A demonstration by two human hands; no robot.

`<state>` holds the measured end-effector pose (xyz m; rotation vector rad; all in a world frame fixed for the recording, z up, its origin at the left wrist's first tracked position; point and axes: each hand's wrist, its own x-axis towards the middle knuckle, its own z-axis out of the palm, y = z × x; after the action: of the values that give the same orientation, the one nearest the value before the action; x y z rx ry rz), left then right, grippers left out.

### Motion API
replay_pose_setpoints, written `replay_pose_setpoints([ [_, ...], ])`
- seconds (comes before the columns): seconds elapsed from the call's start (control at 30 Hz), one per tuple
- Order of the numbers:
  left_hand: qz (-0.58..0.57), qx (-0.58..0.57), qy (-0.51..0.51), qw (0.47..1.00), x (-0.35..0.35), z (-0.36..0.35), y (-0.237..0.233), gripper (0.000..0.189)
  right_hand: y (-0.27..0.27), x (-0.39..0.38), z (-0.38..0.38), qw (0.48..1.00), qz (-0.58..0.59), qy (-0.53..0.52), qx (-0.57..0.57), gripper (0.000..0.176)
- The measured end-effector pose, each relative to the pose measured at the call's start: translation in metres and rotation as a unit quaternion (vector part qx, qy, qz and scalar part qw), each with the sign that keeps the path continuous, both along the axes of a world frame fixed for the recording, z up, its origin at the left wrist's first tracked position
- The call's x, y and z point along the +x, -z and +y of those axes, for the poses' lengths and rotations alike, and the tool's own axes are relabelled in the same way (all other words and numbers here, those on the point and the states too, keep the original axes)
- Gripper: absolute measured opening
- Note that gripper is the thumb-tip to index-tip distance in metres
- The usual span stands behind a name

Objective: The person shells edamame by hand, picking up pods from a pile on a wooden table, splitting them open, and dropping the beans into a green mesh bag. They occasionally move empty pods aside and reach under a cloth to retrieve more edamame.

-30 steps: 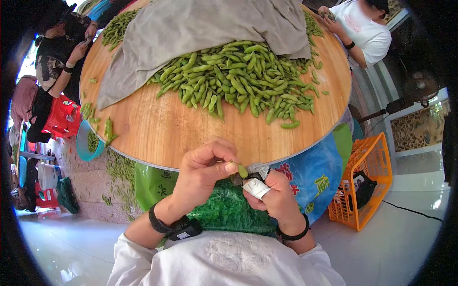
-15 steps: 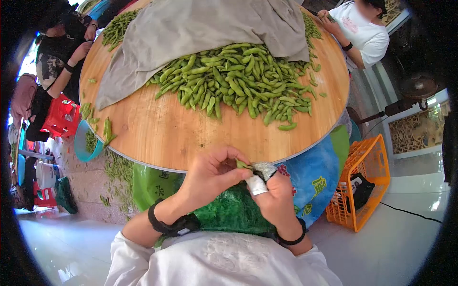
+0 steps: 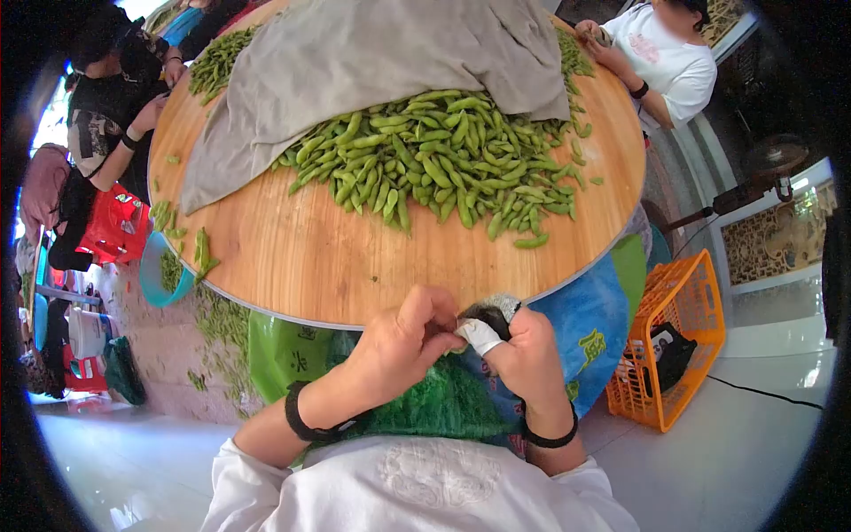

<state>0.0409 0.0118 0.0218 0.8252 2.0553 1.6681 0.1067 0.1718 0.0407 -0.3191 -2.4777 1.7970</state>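
Observation:
A round wooden table (image 3: 292, 257) holds a heap of green pods (image 3: 443, 160), partly under a grey cloth (image 3: 381, 53). Just off the table's near edge, my left hand (image 3: 399, 350) is closed, thumb and fingertips pinched together. What it pinches is too hidden to name. Beside it, nearly touching, my right hand (image 3: 523, 355) is curled, with white wrapping (image 3: 479, 337) on a finger and dark and silvery material around the fingertips. Whether it holds anything is hidden. Below both hands lies green plastic (image 3: 425, 403).
People sit at the left (image 3: 106, 97) and right (image 3: 674, 53) of the table. An orange crate (image 3: 665, 341) stands on the right floor, near a fan (image 3: 771, 164). At the left are a teal basin (image 3: 164, 279), red bags (image 3: 115, 226) and scattered pods.
Both hands have moved slightly down relative to the table edge. The green pod seen between my fingertips no longer shows. My right hand has turned a little, showing more dark material.

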Motion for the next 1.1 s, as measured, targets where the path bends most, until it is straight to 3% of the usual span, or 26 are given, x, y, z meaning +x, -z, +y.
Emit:
replay_pose_setpoints([
  [0.03, 0.062, -0.022, 0.005, 0.998, 0.000, -0.001, 0.000, 0.034, -0.002, 0.000, 0.003, 0.999, -0.046, -0.029, -0.004, 0.016],
  [0.1, 0.055, -0.003, -0.002, 0.998, 0.001, -0.002, 0.002, 0.033, -0.006, 0.000, 0.003, 0.998, -0.056, -0.040, -0.014, 0.014],
  [0.17, 0.133, 0.015, 0.033, 0.990, -0.001, -0.004, 0.004, 0.025, -0.008, 0.000, 0.005, 0.996, -0.066, -0.047, -0.026, 0.011],
  [0.2, 0.135, 0.015, 0.034, 0.990, -0.004, -0.004, 0.005, 0.025, -0.009, -0.001, 0.007, 0.986, -0.107, -0.050, -0.115, 0.011],
  [0.23, 0.207, 0.037, 0.057, 0.976, -0.006, -0.004, 0.006, 0.024, -0.009, -0.001, 0.009, 0.967, -0.147, -0.054, -0.203, 0.011],
  [0.27, 0.277, 0.059, 0.080, 0.956, -0.008, -0.004, 0.007, 0.024, -0.007, -0.001, 0.011, 0.967, -0.146, -0.053, -0.204, 0.011],
  [0.3, 0.278, 0.057, 0.081, 0.955, -0.008, -0.003, 0.007, 0.024, -0.003, -0.002, 0.013, 0.952, -0.156, -0.052, -0.258, 0.011],
  [0.33, 0.256, 0.062, 0.079, 0.961, -0.006, -0.001, 0.008, 0.024, 0.001, -0.003, 0.014, 0.935, -0.164, -0.052, -0.311, 0.011],
  [0.43, 0.208, 0.041, 0.092, 0.973, -0.008, -0.001, 0.008, 0.023, 0.005, -0.005, 0.013, 0.935, -0.151, -0.003, -0.320, 0.013],
  [0.57, 0.188, -0.001, 0.175, 0.966, -0.011, -0.006, 0.013, 0.021, 0.001, -0.006, 0.017, 0.977, -0.055, 0.087, -0.189, 0.013],
  [0.7, 0.184, 0.006, 0.131, 0.974, -0.014, -0.010, -0.016, 0.023, -0.015, -0.004, 0.007, 0.985, -0.091, 0.074, -0.124, 0.008],
  [0.77, 0.110, -0.042, 0.040, 0.992, -0.016, -0.008, -0.022, 0.022, -0.011, -0.002, -0.001, 0.991, -0.050, 0.027, -0.121, 0.006],
  [0.87, 0.130, -0.048, 0.056, 0.989, -0.020, -0.013, -0.023, 0.018, -0.013, -0.005, -0.008, 0.996, -0.029, -0.006, -0.082, 0.007],
  [0.97, 0.145, -0.055, 0.072, 0.985, -0.032, -0.032, -0.022, 0.016, -0.013, -0.009, -0.006, 0.992, -0.080, -0.031, -0.089, 0.009],
  [1.0, 0.071, -0.068, 0.059, 0.993, -0.035, -0.038, -0.025, 0.014, -0.014, -0.010, -0.007, 0.992, -0.079, -0.036, -0.088, 0.009],
  [1.03, 0.069, -0.072, 0.058, 0.993, -0.036, -0.040, -0.025, 0.014, -0.014, -0.010, -0.008, 0.992, -0.080, -0.040, -0.087, 0.009],
  [1.1, -0.182, -0.051, 0.037, 0.981, -0.036, -0.039, -0.024, 0.010, -0.003, -0.011, -0.009, 0.994, -0.059, -0.039, -0.083, 0.010],
])
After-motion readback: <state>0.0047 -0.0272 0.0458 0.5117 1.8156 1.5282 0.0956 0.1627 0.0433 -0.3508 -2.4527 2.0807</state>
